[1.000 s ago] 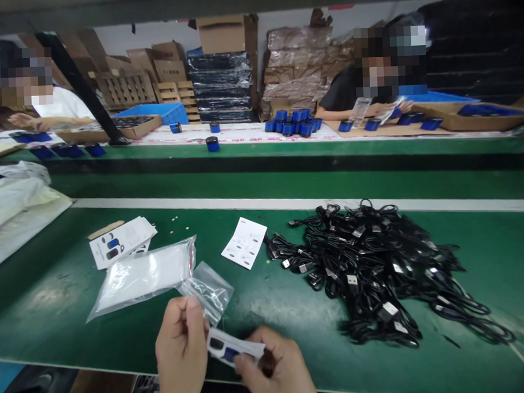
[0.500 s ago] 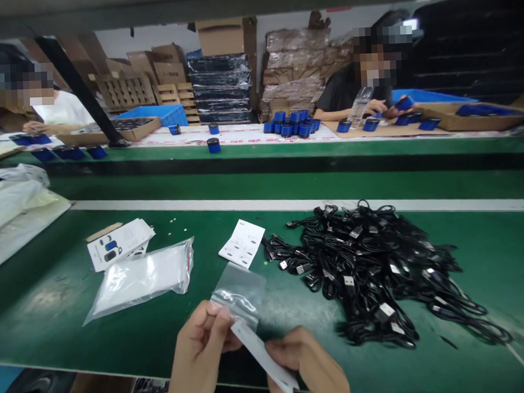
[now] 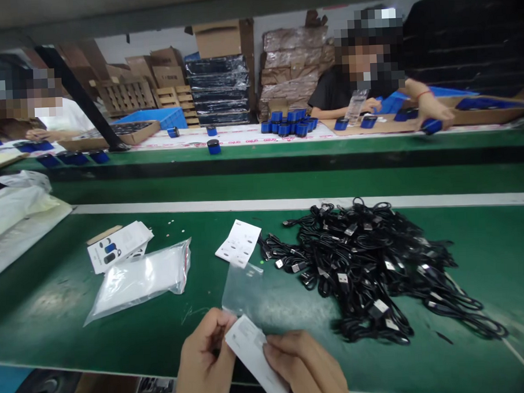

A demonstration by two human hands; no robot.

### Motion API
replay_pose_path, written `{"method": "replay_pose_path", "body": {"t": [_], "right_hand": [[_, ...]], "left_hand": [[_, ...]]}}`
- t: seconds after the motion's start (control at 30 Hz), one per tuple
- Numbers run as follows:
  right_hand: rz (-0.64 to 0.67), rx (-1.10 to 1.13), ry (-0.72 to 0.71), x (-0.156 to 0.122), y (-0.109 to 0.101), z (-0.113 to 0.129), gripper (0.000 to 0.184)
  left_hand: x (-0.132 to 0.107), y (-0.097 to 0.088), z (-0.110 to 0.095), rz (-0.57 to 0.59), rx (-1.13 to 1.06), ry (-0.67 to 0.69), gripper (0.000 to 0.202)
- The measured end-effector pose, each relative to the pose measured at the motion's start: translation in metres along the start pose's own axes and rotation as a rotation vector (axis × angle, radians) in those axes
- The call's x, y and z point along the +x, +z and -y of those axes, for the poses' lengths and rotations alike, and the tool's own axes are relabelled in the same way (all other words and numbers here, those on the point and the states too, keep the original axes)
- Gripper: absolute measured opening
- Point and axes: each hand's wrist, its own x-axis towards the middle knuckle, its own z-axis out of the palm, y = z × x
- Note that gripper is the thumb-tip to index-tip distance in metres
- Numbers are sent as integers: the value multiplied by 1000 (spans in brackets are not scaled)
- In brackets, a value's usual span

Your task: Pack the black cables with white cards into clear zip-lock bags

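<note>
My left hand point(image 3: 205, 361) pinches the near edge of a small clear plastic bag point(image 3: 243, 290) that stands up from the green table point(image 3: 76, 309). My right hand point(image 3: 306, 368) grips a folded white leaflet point(image 3: 251, 349), whose top end meets the bag's mouth. Both hands are closed, close together at the table's near edge. A big heap of black USB cables point(image 3: 369, 267) lies just to the right of them.
A pack of clear bags point(image 3: 139, 280), a printed card stack point(image 3: 116, 246) and a loose leaflet point(image 3: 238, 242) lie ahead on the left. Across the belt, two people handle blue round speakers point(image 3: 290, 123). White plastic sheets point(image 3: 14, 207) lie at far left.
The small bag swung from my left toward the middle and now stands upright. The leaflet turned from lying crosswise to pointing up into the bag's mouth.
</note>
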Motion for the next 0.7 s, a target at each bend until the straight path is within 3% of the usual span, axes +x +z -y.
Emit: {"method": "replay_pose_path", "body": {"t": [0.13, 0.23, 0.5, 0.7], "right_hand": [[166, -188, -16, 2, -7, -5, 27], [209, -258, -14, 3, -9, -6, 28], [237, -435, 2, 5, -9, -2, 49], [247, -418, -54, 8, -5, -2, 45]], "left_hand": [[-4, 3, 10, -78, 451, 389, 21], [-5, 5, 13, -106, 551, 568, 20], [-4, 8, 14, -81, 614, 696, 14], [-2, 8, 16, -52, 574, 695, 14]]}}
